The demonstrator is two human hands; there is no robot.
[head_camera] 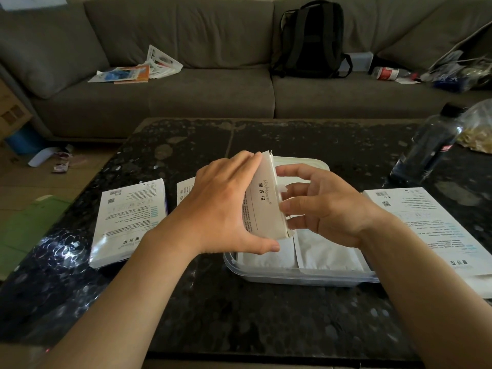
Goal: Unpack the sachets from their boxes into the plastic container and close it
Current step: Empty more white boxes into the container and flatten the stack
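Note:
My left hand (221, 206) grips a white sachet box (262, 201) on edge above the clear plastic container (292, 276). My right hand (322, 209) has its fingers curled at the box's open right side, on its flap. White sachets (327, 254) lie flat inside the container. The container's white lid (306, 163) lies just behind it. Another white box (127, 219) lies flat on the table to the left, a second one (185, 190) is partly hidden behind my left hand, and a third (431, 230) lies to the right.
The dark speckled table (239, 310) holds a dark plastic bottle (428, 147) and a clear bag (479, 129) at the far right. Behind it stands a grey sofa (186, 97) with papers, a black backpack (311, 38) and clutter.

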